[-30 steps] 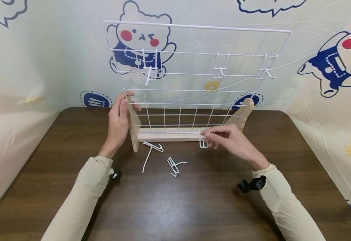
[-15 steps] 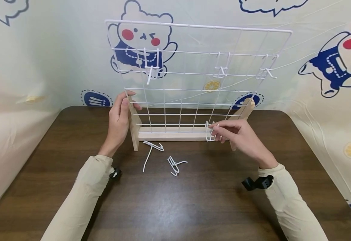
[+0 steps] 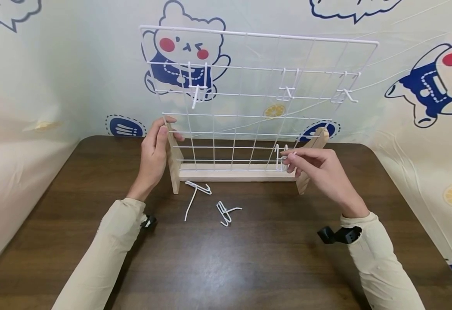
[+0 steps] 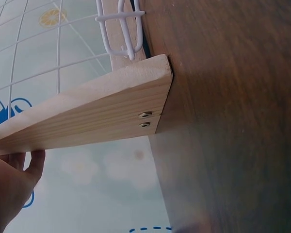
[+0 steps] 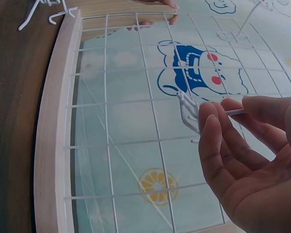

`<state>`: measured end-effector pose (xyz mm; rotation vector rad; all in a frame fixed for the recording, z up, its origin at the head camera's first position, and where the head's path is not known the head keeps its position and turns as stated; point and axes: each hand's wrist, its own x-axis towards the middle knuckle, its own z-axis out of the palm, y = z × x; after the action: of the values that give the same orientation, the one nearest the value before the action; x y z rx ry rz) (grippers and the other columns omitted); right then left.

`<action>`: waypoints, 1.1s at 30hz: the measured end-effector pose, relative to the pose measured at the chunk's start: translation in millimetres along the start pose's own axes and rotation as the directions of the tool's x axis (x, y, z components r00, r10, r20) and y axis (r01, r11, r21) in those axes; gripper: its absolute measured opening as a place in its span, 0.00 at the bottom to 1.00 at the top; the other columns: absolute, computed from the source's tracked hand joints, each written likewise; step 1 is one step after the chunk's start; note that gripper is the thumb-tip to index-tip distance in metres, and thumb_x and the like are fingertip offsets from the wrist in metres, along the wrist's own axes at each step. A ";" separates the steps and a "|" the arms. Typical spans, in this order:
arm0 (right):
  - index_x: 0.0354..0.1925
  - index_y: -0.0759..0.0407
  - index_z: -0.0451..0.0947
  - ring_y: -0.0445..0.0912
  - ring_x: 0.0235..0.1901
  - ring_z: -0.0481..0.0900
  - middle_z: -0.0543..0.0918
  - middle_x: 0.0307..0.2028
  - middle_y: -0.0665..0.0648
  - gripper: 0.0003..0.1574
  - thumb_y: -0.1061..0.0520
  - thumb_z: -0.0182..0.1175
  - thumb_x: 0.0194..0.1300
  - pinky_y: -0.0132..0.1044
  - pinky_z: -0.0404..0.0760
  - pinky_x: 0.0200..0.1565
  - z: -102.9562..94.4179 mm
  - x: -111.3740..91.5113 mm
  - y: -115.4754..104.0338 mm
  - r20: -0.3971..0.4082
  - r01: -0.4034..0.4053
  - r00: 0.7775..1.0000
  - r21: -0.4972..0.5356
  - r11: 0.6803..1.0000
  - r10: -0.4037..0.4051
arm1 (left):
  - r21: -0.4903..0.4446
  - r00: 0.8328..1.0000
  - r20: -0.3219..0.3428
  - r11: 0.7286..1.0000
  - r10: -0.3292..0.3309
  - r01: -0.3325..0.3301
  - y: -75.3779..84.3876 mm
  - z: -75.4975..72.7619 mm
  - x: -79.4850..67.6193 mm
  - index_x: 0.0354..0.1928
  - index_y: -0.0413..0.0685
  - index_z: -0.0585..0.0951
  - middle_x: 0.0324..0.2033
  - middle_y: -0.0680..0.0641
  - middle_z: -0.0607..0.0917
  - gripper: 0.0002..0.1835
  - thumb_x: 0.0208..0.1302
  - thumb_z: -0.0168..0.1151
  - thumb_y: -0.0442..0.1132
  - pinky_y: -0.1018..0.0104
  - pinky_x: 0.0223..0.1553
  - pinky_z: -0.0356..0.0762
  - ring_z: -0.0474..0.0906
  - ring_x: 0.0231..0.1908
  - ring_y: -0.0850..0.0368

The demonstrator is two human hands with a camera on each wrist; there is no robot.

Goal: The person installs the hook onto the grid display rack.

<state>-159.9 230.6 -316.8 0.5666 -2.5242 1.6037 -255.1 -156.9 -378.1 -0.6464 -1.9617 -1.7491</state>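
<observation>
White wire hook [image 5: 188, 111] sits at the fingertips of the right hand [image 3: 320, 170]: thumb and bent fingers pinch its thin prong, closed as far as the wire allows. It is before the lower right part of the white wire grid [image 3: 245, 116], its flat frame on the grid side; whether it touches the grid, I cannot tell. Compared with one second ago, hand and hook have moved up and rightward, from in front of the pale wooden base bar [image 3: 233, 175] to the lower rows. By my judgement, the hook is now closer to a hanging place, but not yet hung.

The left hand [image 3: 155, 148] has kept its place, thumb and fingers round the edge of the pale wooden left side panel [image 3: 174, 165]; I suppose this steadies the stand.

Farther out, a long-pronged white loose hook [image 3: 196, 187] and a short-pronged white loose hook [image 3: 225, 212] lie unmoved on the dark brown table [image 3: 218, 271]. Higher up hang the left white hook [image 3: 196, 87], the middle white hook [image 3: 288, 89] and the right white hook [image 3: 345, 91], also unchanged.
</observation>
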 end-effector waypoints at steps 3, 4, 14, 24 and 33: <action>0.52 0.58 0.84 0.54 0.32 0.82 0.87 0.38 0.60 0.13 0.58 0.58 0.73 0.35 0.82 0.34 -1.5 -0.8 -0.2 -0.029 0.017 0.999 -0.005 1.000 -0.017 | 0.002 1.000 0.009 1.000 -0.005 0.005 0.6 -0.1 0.1 0.62 0.38 0.72 0.39 0.31 0.80 0.19 0.81 0.39 0.40 0.59 0.44 0.70 0.80 0.44 0.44; 0.52 0.59 0.84 0.53 0.32 0.82 0.87 0.37 0.59 0.13 0.58 0.58 0.73 0.35 0.82 0.34 -1.7 -0.8 0.1 -0.042 0.026 0.999 -0.002 1.000 -0.026 | 0.000 1.000 0.012 1.000 -0.006 0.006 0.6 -0.2 0.2 0.62 0.38 0.71 0.39 0.30 0.80 0.19 0.81 0.39 0.40 0.59 0.45 0.70 0.80 0.45 0.44; 0.51 0.64 0.84 0.50 0.31 0.82 0.88 0.37 0.55 0.14 0.63 0.59 0.71 0.32 0.81 0.31 -2.7 2.4 4.4 -0.171 0.099 0.981 0.040 0.994 -0.091 | 0.016 1.000 0.012 1.000 -0.002 0.002 0.1 -0.9 0.2 0.62 0.38 0.71 0.40 0.28 0.80 0.19 0.81 0.39 0.41 0.59 0.48 0.71 0.80 0.47 0.44; 0.53 0.70 0.82 0.50 0.32 0.82 0.88 0.40 0.59 0.15 0.65 0.58 0.71 0.31 0.80 0.32 -5.3 4.1 8.8 -0.235 0.148 0.964 0.084 0.985 -0.124 | 0.012 1.000 0.012 1.000 0.002 -0.003 24.3 3.9 -1.4 0.61 0.36 0.71 0.40 0.28 0.80 0.19 0.81 0.39 0.40 0.57 0.51 0.71 0.79 0.47 0.37; 0.52 0.77 0.79 0.48 0.31 0.82 0.88 0.38 0.47 0.15 0.68 0.57 0.71 0.30 0.81 0.32 3.7 3.5 -8.7 -0.227 0.112 0.969 0.043 0.993 -0.100 | 0.012 1.000 0.012 1.000 0.006 -0.006 36.6 4.8 -3.0 0.60 0.33 0.71 0.39 0.25 0.78 0.18 0.81 0.39 0.38 0.57 0.51 0.70 0.78 0.46 0.36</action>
<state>-159.7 223.1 -310.0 0.4862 -2.2545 1.6054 -230.8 -148.8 -351.4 -0.6597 -1.9746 -1.7330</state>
